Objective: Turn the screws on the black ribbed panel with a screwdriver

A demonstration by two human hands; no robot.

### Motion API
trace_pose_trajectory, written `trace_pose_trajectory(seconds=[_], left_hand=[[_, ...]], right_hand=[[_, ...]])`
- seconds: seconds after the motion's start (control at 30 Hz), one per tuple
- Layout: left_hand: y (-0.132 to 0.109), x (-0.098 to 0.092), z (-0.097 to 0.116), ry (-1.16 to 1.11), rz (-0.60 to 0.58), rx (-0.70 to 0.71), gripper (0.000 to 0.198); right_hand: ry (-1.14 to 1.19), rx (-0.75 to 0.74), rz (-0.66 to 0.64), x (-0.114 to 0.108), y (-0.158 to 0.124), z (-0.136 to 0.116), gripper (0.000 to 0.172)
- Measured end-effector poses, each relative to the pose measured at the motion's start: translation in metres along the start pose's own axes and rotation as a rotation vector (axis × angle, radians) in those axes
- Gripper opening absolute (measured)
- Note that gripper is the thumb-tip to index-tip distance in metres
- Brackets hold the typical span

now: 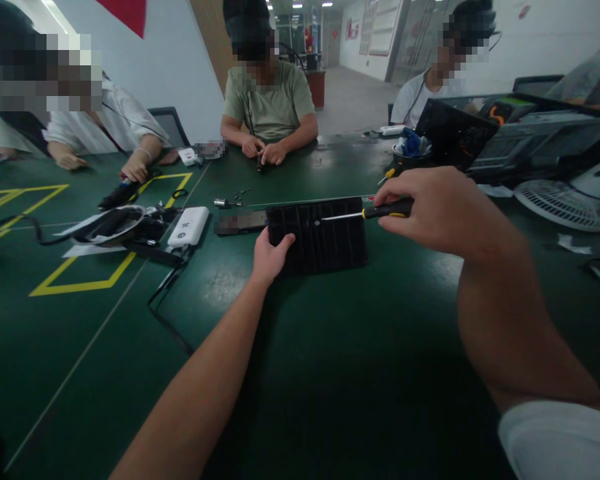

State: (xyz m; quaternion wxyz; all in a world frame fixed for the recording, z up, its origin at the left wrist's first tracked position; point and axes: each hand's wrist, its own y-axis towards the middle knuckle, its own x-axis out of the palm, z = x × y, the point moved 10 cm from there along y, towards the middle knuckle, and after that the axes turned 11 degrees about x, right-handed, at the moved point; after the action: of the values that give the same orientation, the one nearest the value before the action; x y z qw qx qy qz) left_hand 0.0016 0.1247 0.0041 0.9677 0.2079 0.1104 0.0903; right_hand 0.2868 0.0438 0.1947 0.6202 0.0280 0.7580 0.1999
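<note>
My left hand (273, 253) grips the left edge of a black ribbed rectangular plastic panel (335, 243), thumb on its face and the other fingers hidden behind. The panel is held tilted up toward me over the green table. A screwdriver (387, 209) with a black and yellow handle is in my right hand (440, 210), fingers closed around the handle. Its thin metal shaft points left, and the tip meets a small round silvery spot (317, 223) near the panel's middle. Whether the tip is seated there I cannot tell. Behind the panel's left side lies a dark flat object (240, 223).
A white power bank (189, 227) and a bowl with cables (110, 225) lie left on the green table (360, 373). Small metal parts (237, 197) sit beyond the panel. Right stand a white fan (570, 200) and a computer case (540, 140). Several people sit around the table.
</note>
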Motion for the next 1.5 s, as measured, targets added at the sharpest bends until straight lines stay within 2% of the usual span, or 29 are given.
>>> trace_pose_trajectory(seconds=[0.17,0.67,0.87,1.2,1.5], left_hand=[[0.000,0.000,0.001,-0.005,-0.005,-0.006,0.033],[0.001,0.001,-0.002,-0.022,0.005,-0.005,0.033],[0.001,0.001,-0.001,0.000,0.019,-0.009,0.028],[0.001,0.002,0.002,-0.016,0.007,-0.002,0.030],[0.001,0.001,0.001,0.004,0.006,-0.004,0.031]], right_hand=[[-0.040,0.051,0.010,-0.002,0.000,0.002,0.025],[-0.023,-0.020,0.034,0.015,0.006,-0.017,0.026],[-0.037,-0.011,0.045,0.013,0.006,-0.014,0.025],[-0.042,-0.041,0.023,0.015,0.007,-0.013,0.025],[-0.047,-0.005,0.043,0.014,0.005,-0.014,0.025]])
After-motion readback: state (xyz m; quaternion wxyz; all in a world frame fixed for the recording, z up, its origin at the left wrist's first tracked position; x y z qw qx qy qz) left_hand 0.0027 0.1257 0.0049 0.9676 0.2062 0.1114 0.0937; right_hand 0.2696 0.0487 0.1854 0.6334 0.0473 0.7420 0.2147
